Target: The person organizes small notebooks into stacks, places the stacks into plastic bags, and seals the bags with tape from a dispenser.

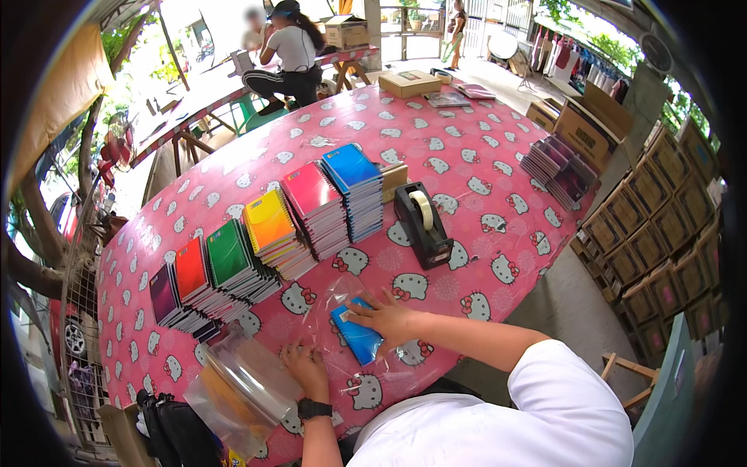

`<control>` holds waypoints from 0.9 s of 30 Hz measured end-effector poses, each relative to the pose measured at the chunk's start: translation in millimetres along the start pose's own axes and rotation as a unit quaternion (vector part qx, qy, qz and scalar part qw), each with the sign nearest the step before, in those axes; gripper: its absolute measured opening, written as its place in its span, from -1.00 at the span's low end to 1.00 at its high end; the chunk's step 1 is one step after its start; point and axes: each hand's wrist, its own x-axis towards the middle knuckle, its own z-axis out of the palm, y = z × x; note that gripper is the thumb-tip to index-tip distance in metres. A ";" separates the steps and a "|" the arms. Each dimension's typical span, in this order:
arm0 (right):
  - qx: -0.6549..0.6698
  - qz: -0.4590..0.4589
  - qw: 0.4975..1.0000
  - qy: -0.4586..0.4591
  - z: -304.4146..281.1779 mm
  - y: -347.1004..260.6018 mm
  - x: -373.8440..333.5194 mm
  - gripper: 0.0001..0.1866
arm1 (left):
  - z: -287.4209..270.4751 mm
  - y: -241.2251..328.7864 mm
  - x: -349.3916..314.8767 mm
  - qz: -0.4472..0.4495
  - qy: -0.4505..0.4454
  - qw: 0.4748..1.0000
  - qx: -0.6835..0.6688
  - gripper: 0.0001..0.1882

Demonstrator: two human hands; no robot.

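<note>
A blue spiral notebook (354, 345) lies tilted on the pink table near me, with a sheet or bag of clear plastic (333, 300) around it. My right hand (387, 317) rests over the notebook's upper right part, fingers spread. Left of it, my left hand (306, 367) has its fingers curled at the left edge of the clear plastic; the fingertips are partly hidden. Beside that wrist lies a pile of clear plastic bags (247, 373). Beyond my hands stand stacks of notebooks in a slanting row: purple (163, 296), red (192, 267), green (226, 253), yellow (268, 222), pink-red (313, 189) and blue (348, 169).
A black tape dispenser (424, 226) stands right of the blue stack. More wrapped notebooks (559, 170) and an open carton (587, 128) sit at the right end. Boxes (654, 210) are piled beyond the right edge. A black bag (175, 432) is at lower left. People sit at another table behind.
</note>
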 end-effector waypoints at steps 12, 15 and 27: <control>0.243 -0.007 0.961 0.129 0.3 8.3 21.8 -0.25 | -68.3 76.1 16.1 -0.291 -0.249 0.675 -0.631 -0.48; 0.264 0.132 0.955 0.042 -13.3 -6.9 34.3 -0.26 | -65.1 108.3 17.1 -0.247 -0.224 0.710 -0.621 -0.48; 0.295 0.134 0.940 0.105 -8.2 0.2 40.8 -0.73 | -50.0 80.0 14.3 0.003 -0.025 0.926 -0.378 -0.66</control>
